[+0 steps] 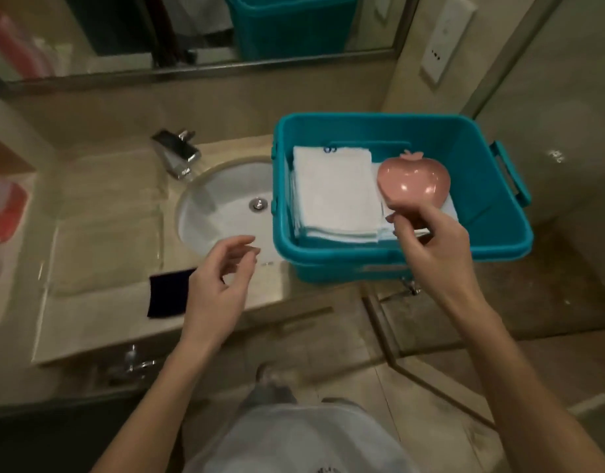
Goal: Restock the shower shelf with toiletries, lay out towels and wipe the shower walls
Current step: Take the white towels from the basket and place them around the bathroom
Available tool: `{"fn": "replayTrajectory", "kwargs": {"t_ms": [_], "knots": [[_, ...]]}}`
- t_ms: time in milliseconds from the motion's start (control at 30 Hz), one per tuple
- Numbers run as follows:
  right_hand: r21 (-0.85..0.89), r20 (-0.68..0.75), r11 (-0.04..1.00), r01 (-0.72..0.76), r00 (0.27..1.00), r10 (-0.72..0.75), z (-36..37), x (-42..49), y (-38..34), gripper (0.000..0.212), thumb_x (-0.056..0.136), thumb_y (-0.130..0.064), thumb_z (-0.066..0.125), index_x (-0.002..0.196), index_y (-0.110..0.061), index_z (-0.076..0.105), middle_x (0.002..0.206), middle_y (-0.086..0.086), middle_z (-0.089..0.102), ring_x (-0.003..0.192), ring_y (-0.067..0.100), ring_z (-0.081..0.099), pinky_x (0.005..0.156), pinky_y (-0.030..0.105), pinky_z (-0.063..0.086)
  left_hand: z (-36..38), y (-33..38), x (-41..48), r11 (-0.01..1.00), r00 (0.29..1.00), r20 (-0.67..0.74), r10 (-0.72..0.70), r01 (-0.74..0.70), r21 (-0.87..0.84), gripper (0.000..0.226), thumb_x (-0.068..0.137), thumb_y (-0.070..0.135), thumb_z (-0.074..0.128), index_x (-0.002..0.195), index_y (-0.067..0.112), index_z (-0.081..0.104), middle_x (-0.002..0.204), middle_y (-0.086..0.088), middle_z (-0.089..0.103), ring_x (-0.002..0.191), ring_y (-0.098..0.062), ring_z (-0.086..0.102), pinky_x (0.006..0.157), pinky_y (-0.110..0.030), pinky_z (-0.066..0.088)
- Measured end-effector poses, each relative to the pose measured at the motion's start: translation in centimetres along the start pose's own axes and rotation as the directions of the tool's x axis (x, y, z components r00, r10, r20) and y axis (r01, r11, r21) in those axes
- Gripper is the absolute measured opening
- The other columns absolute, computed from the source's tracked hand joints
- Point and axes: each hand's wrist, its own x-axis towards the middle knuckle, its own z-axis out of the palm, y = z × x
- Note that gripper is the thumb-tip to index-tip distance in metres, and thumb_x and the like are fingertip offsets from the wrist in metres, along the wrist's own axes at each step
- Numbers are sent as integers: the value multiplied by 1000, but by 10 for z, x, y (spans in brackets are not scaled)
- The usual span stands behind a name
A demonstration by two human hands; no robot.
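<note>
A teal plastic bin (478,186) sits on the right end of the vanity counter, partly over the sink. Inside it lies a stack of folded white towels (338,192). My right hand (430,244) pinches the near edge of a pink apple-shaped soap dish (413,180) and holds it above the bin's right half. My left hand (222,281) hovers over the counter's front edge beside the sink, fingers loosely curled, holding nothing.
A white oval sink (222,209) with a chrome faucet (178,151) sits left of the bin. A dark cloth (169,291) lies at the counter's front edge. A beige towel (106,220) covers the counter's left part. A mirror (191,29) spans the wall behind.
</note>
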Motion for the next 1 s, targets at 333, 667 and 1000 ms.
{"fn": "replayTrajectory", "kwargs": {"t_ms": [333,667,1000], "knots": [[-193,288,938,-287,897,334,39,116,55,42,94,-29,61,132,-14,52,127,0,58,116,14,53,92,27,38,90,52,143,998,984,170,-46,52,-33,36,95,22,62,130,25,53,124,11,61,118,-6,58,105,-29,46],[-541,453,841,10,846,282,62,242,96,32,88,-34,62,107,-8,65,106,11,70,100,33,62,88,41,50,183,22,219,909,916,38,-400,392,140,68,89,34,60,149,26,29,155,3,27,139,-18,35,116,-41,32],[-335,453,895,-294,782,427,85,264,117,43,86,-36,66,112,-14,41,100,3,59,97,31,61,74,37,47,202,10,227,857,933,-82,-350,354,375,87,90,28,63,157,19,8,165,0,6,152,-17,5,125,-37,11]]}}
